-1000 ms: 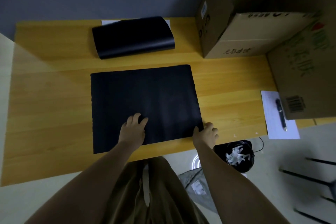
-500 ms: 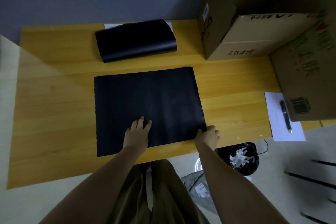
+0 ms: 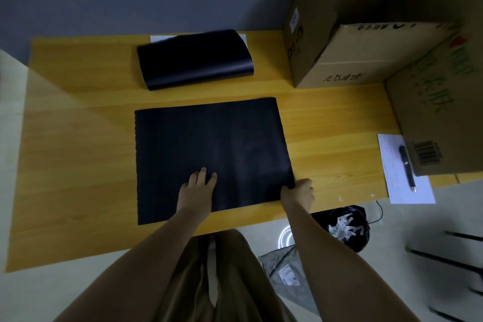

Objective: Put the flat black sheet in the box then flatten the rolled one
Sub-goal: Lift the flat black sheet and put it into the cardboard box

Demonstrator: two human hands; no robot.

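Flat black sheet lying mid-counter. Left hand spread flat on it, right hand pinching its 4 o'clock corner. Rolled sheet at 12 o'clock, box at 2 o'clock.

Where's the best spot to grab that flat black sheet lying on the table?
Probably the flat sheet's near right corner, coming from the table's front edge. It lies flush on the wood, and the right hand already pinches there while the left hand presses it down.
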